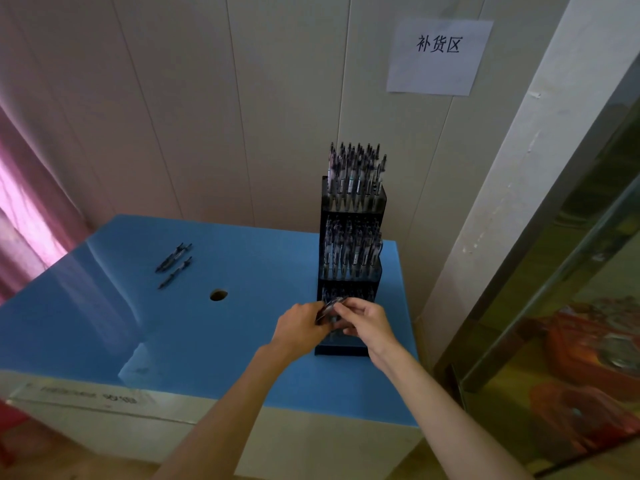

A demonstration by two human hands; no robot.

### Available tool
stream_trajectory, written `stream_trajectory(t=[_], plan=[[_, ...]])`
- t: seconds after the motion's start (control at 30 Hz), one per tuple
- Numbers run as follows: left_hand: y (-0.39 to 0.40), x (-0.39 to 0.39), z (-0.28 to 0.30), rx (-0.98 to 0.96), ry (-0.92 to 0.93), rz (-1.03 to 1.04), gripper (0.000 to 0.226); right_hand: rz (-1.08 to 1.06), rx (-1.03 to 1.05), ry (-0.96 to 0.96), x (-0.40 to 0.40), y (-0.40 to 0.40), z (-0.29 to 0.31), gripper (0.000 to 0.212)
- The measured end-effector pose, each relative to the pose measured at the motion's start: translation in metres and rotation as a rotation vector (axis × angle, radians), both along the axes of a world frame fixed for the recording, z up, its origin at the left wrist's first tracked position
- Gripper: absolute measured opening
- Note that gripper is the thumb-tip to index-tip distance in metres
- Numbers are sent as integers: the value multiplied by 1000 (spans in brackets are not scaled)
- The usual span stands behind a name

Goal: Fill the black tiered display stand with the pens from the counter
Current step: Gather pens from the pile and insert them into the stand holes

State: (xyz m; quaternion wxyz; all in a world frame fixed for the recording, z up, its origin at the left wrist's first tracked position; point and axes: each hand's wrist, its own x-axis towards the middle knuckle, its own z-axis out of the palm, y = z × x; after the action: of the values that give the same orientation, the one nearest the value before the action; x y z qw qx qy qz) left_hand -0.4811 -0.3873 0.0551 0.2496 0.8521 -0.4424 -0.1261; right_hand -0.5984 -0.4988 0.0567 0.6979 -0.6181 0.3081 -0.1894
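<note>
Both forearms are bare from elbow to wrist, with no sleeves, on the left hand (300,326) and the right hand (367,320).

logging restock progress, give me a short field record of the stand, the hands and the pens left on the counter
stand: black tiered display stand upright on the blue counter, far right
upper two tiers: packed with pens
lowest tier: partly hidden by the hands
left hand: grips a bunch of pens
right hand: pinches the same bunch
loose pens: three, far left of counter
</note>
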Motion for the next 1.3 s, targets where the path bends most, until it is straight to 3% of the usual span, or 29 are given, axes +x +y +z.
stream_trajectory(t=[0.17,0.33,0.47,0.57,1.03,1.3], plan=[[8,7,-7,71,-72,2,21,-111,-86,-41,-1,-14,3,13],[17,18,-14,96,-76,-6,14,-242,-374,3,-5,-29,2,13],[21,19,-17,38,-136,6,20,-201,-752,140,-9,-31,-6,14],[21,19,-15,22,-161,9,26,-139,-897,190,-6,-30,-13,10],[21,22,-9,15,-152,27,23,42,-937,327,12,-32,-19,14],[15,18,-6,-2,-156,36,22,113,-930,490,7,-30,-39,34]])
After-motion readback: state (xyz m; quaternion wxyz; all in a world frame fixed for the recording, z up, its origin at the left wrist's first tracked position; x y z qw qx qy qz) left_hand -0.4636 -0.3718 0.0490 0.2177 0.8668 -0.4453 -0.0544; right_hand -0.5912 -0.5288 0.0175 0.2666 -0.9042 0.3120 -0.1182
